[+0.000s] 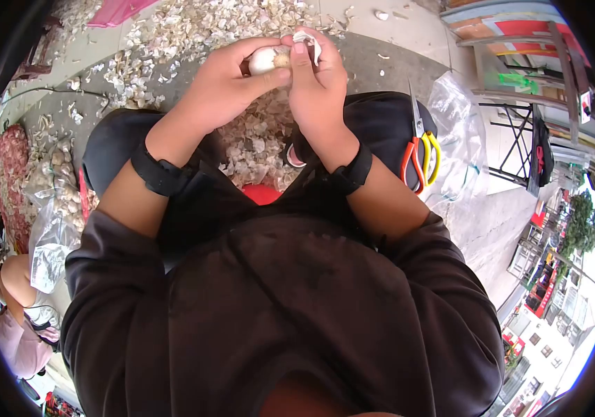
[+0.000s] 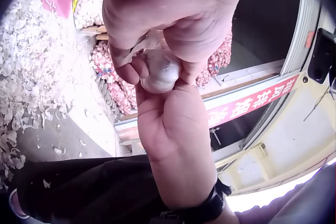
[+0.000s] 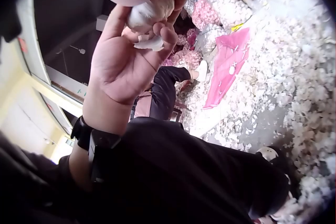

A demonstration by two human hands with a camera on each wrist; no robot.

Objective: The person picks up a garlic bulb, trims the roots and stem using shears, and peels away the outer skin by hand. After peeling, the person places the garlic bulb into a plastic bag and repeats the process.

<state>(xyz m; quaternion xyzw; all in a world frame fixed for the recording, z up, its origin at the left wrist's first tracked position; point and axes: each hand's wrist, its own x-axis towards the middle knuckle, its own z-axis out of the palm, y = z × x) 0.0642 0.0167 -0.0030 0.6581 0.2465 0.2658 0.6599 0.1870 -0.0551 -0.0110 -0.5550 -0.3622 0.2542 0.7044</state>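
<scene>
My left hand [image 1: 231,78] grips a white garlic bulb [image 1: 263,61], thumb along its near side and fingers curled round behind. The bulb's root end faces my right hand [image 1: 317,83], which stands close against it. Between the right thumb and forefinger a loose strip of garlic skin [image 1: 309,43] is pinched, standing up off the bulb. In the left wrist view the bulb [image 2: 161,76] shows smooth and pale between both hands. In the right wrist view a torn flap of skin [image 3: 149,44] hangs by the fingertips, below the bulb [image 3: 149,15].
Scissors [image 1: 419,156] with red and yellow handles lie on the right thigh, beside a clear plastic bag [image 1: 457,132]. Garlic skins [image 1: 179,42] cover the ground ahead and between the legs. A pink plastic sheet [image 3: 228,66] lies among them. Another person [image 1: 23,333] sits at the left.
</scene>
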